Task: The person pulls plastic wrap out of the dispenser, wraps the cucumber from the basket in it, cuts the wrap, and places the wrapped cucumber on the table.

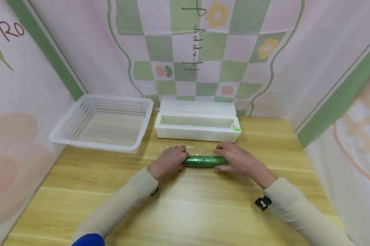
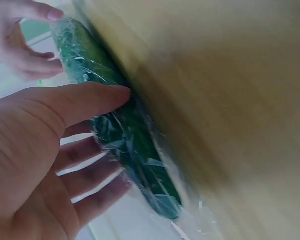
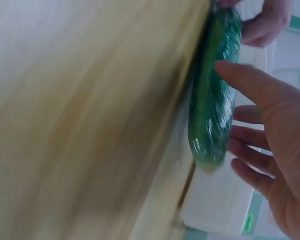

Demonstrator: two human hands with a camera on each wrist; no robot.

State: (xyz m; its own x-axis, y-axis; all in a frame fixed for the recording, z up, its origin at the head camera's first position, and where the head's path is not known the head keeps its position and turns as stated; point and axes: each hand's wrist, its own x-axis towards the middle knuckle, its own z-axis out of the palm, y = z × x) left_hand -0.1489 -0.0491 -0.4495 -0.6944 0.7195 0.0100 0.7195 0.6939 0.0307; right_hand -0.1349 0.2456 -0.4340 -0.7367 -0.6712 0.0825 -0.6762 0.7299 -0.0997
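A green cucumber [image 1: 204, 161] lies crosswise on the wooden table, covered in clear cling film [image 2: 115, 131] that shines and wrinkles. My left hand [image 1: 171, 159] grips its left part, thumb on the near side and fingers behind it. Around the right part is my right hand [image 1: 238, 159]; its thumb [image 3: 240, 77] presses the near side while the other fingers curve along the far side. Loose film [image 2: 195, 220] sticks out past one end in the left wrist view, and a glossy patch of film [image 1: 195, 150] shows beyond the cucumber in the head view.
Behind the hands stands a long white box [image 1: 197, 134] with its lid [image 1: 197, 107] raised and a small green piece at its right corner. A white perforated basket [image 1: 136, 148] sits at the back left. Patterned cloth [image 1: 203, 48] hangs around the table [image 1: 185, 212].
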